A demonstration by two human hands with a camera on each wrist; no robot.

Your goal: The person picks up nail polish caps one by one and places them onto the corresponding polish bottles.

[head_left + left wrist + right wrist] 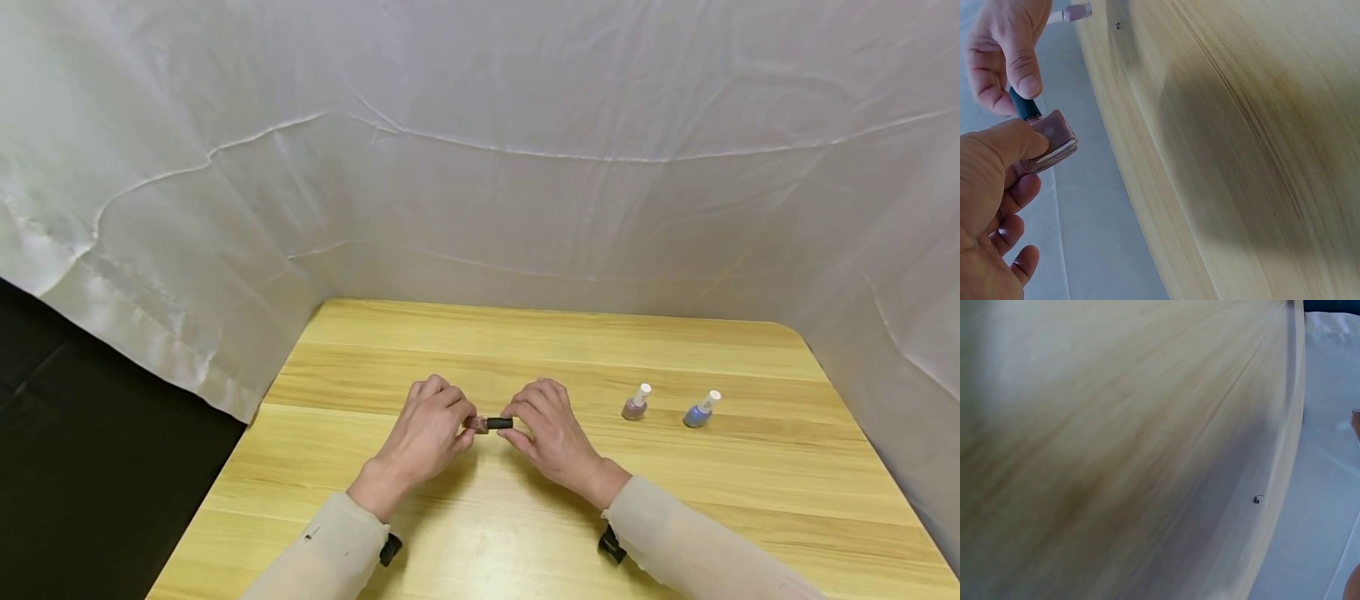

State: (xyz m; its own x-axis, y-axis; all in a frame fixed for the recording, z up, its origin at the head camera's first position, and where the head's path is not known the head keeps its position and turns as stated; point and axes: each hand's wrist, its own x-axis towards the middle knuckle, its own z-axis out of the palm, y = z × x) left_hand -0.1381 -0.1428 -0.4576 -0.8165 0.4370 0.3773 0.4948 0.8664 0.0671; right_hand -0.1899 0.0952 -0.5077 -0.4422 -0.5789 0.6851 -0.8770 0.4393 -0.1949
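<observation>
Between my two hands lies a nail polish bottle (476,425) with mauve-brown polish, held sideways over the table. My left hand (426,432) pinches its glass body between thumb and fingers; the left wrist view shows the thumb flat on the glass (1060,134). From the other side, my right hand (557,435) pinches the black cap (500,423) with thumb and fingertips. Cap (1025,105) and bottle stand in line, with the neck just showing between them. Only slivers of fingers (1352,586) show at the right edge of the right wrist view.
To the right stand two more nail polish bottles with white caps, one mauve (635,406) and one blue (699,412). The wooden table (525,342) is bordered by a pale hanging cloth (525,208) behind and at the sides. A small dark speck (1257,500) lies near the table edge.
</observation>
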